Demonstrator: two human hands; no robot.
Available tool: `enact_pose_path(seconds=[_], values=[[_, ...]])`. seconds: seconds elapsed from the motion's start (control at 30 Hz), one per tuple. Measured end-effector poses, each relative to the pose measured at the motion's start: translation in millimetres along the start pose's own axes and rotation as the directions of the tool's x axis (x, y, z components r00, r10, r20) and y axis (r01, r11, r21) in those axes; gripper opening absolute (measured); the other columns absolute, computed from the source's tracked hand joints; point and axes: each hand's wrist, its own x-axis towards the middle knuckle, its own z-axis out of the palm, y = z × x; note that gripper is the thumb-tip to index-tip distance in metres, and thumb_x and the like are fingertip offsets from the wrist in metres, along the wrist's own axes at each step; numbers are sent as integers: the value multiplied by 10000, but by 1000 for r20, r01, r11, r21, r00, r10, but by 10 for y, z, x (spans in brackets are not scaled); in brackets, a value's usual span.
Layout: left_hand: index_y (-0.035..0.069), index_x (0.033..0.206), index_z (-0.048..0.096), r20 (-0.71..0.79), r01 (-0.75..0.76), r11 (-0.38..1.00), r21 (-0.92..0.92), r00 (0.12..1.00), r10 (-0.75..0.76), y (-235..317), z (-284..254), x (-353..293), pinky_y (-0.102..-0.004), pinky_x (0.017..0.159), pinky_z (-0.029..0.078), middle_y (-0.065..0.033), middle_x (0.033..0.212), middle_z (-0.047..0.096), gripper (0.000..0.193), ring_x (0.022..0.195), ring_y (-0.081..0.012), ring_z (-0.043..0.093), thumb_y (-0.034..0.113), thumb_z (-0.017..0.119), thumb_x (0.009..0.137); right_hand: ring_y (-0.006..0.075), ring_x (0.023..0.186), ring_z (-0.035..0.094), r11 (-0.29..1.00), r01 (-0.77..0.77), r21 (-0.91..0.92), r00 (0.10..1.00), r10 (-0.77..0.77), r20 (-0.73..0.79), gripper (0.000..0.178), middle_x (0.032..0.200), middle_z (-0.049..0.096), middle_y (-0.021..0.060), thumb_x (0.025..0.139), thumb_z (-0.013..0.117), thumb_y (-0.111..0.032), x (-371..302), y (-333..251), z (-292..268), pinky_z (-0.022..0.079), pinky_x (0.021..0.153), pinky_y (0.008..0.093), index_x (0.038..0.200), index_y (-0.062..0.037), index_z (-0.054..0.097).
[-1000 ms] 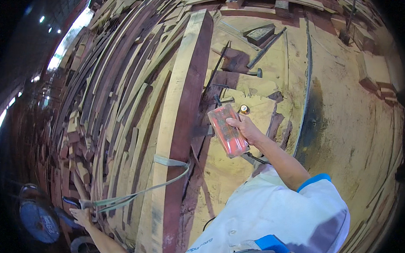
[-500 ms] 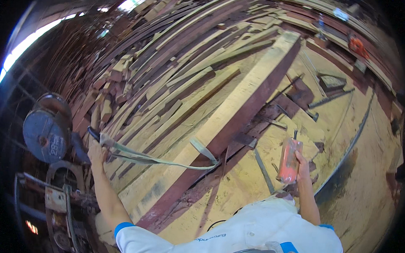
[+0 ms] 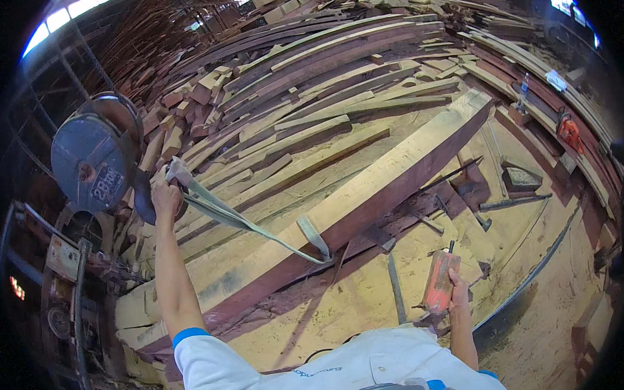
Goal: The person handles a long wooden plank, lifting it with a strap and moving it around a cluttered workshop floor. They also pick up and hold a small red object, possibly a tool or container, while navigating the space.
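My left hand [image 3: 166,198] is closed round the upper end of a pale green webbing sling [image 3: 218,211]. It is right beside the dark hook [image 3: 144,201] under a round, grey-blue pulley block [image 3: 92,163]. Whether the sling's loop sits on the hook is hidden by the hand. From there the sling slants down and wraps round a long, thick squared timber beam [image 3: 388,171]. In my right hand [image 3: 461,295] is an orange-red handheld remote control [image 3: 439,280] with a black stub on top, held over the sawdust-covered ground.
Loose planks [image 3: 314,136] lie in rows beyond the beam, with stacked offcuts [image 3: 202,95] at far left. Machinery with a metal frame [image 3: 64,258] stands at left. On timbers at far right are an orange chainsaw [image 3: 570,132] and a bottle [image 3: 525,84].
My left hand has lifted the sling's end higher, alongside the hook. The view has tilted up, so the beam appears lower and further right. My right hand keeps hold of the remote control.
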Motion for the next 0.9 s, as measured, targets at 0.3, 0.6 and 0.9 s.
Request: enact_pose_path(seconds=[0.3, 0.6, 0.9], values=[[-57, 887, 671, 135, 386, 902, -193, 921, -365, 234, -1, 75, -452, 704, 468, -240, 796, 667, 405, 802, -379, 666, 295, 502, 779, 179, 816, 659, 990, -47, -130, 996, 57, 73, 324, 987, 669, 72, 901, 613, -220, -12, -21, 118, 553, 748, 338, 1154, -19, 585], [50, 1259, 579, 467, 499, 556, -665, 859, -212, -55, 432, -157, -286, 712, 500, -51, 1028, 647, 383, 816, -132, 621, 77, 391, 927, 160, 807, 651, 994, 23, 106, 992, -36, 125, 388, 935, 665, 42, 932, 591, -371, -291, -193, 481, 547, 738, 311, 1154, -52, 586], [-9, 1328, 508, -8, -33, 883, -469, 999, 33, 535, 366, -1049, -316, 946, 442, -159, 1271, 576, 435, 1078, -242, 584, 77, 446, 905, 128, 763, 633, 955, 218, -202, 976, -214, 43, 333, 898, 650, 25, 950, 570, -351, -407, -344, 477, 541, 676, 292, 1091, -50, 606]])
